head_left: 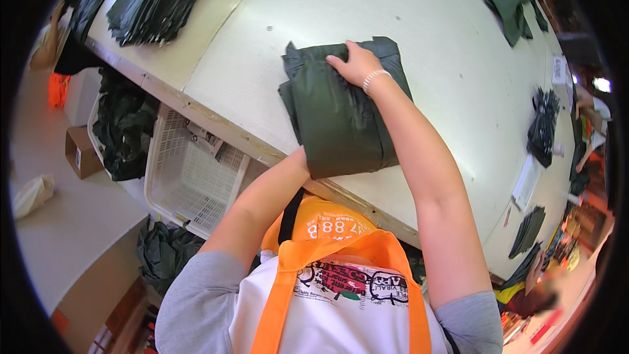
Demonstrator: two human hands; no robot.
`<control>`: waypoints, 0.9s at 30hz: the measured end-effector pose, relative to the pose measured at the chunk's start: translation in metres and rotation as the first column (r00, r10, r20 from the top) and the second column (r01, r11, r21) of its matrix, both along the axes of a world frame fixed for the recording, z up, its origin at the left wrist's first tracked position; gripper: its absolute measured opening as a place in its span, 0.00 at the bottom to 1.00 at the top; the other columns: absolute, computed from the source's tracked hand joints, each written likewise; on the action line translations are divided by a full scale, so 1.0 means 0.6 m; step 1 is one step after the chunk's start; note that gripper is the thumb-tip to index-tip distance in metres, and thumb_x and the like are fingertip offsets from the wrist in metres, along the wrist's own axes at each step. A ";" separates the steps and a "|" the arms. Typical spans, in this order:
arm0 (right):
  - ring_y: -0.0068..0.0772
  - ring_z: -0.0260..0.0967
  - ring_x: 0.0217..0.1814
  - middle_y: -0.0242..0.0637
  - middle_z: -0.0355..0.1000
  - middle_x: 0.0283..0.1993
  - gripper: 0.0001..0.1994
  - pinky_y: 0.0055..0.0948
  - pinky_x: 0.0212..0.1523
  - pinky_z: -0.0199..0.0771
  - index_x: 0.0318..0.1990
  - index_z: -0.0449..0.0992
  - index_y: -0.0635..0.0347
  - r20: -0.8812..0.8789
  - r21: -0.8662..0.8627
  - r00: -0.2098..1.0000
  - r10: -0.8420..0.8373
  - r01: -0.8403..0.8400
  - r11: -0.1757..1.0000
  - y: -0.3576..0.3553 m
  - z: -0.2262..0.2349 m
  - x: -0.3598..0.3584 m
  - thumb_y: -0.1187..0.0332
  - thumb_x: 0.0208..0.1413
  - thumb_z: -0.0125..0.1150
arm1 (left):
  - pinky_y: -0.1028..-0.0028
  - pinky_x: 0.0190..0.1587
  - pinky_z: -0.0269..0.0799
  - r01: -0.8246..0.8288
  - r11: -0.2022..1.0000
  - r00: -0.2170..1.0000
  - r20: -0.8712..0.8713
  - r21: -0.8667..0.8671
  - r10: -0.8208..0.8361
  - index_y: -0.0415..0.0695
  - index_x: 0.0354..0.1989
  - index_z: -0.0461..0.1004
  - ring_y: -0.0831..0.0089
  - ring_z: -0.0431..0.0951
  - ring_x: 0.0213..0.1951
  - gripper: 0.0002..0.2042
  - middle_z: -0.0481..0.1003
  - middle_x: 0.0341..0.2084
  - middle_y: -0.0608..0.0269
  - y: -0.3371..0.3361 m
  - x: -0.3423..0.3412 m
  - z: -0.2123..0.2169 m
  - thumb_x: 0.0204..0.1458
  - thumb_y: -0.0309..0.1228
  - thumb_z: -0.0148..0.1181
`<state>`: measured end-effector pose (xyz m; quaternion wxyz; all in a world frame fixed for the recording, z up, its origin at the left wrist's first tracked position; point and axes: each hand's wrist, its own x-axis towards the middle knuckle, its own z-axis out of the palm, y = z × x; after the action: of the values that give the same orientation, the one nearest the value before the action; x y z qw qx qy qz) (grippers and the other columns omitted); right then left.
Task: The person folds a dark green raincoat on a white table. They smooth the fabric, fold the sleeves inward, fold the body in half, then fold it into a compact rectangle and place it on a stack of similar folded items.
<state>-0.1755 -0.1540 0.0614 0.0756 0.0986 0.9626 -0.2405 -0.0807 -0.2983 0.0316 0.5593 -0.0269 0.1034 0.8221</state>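
Note:
A folded bundle of dark green, slightly shiny fabric (341, 124) lies at the near edge of the pale table. My right hand (359, 64) grips its far part from above, thumb apart from the fingers, fingertips at a fold. A light beaded bracelet (375, 78) circles that wrist. My left forearm (268, 187) reaches to the bundle's near left corner. There the left hand goes beneath the fabric, so its fingers are hidden. Loose layers stick out along the bundle's left side and far corners.
A stack of dark folded pieces (160, 0) lies at the far left of the table (255, 59). Below the edge stands a white plastic basket (190, 170), beside dark fabric (124, 124) and a cardboard box (82, 152). More green fabric (504, 0) lies far right; people work beyond.

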 end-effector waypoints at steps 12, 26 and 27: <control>0.47 0.70 0.39 0.52 0.73 0.37 0.23 0.35 0.45 0.68 0.42 0.70 0.70 -0.011 -0.347 0.898 -0.439 0.409 0.844 0.107 -0.029 0.307 0.52 0.57 0.57 | 0.61 0.62 0.54 0.011 0.988 0.991 -0.128 -0.152 -0.031 0.39 0.62 0.60 0.68 0.65 0.58 0.27 0.67 0.56 0.60 -0.012 -0.009 -0.032 0.61 0.48 0.40; 0.59 0.68 0.29 0.54 0.71 0.25 0.21 0.47 0.30 0.66 0.31 0.64 0.64 -0.187 -0.129 0.893 -0.408 0.390 0.912 0.061 -0.043 0.341 0.52 0.58 0.55 | 0.66 0.59 0.60 -0.491 0.413 0.773 -0.602 -0.767 -0.198 0.37 0.59 0.63 0.62 0.66 0.57 0.32 0.68 0.56 0.51 -0.147 0.101 0.009 0.55 0.51 0.54; 0.60 0.69 0.31 0.54 0.71 0.26 0.22 0.49 0.30 0.66 0.31 0.64 0.64 -0.164 -0.061 0.901 -0.401 0.396 0.916 0.049 -0.044 0.345 0.50 0.57 0.55 | 0.65 0.54 0.65 -0.631 0.296 0.656 -0.697 -0.717 -0.289 0.36 0.53 0.68 0.61 0.73 0.51 0.31 0.74 0.47 0.47 -0.136 0.129 -0.009 0.52 0.52 0.56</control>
<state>0.0315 -0.1246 0.0351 -0.0576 0.2711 0.9218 -0.2710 -0.0034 -0.3797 0.0262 0.2350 -0.0305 0.7680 0.5950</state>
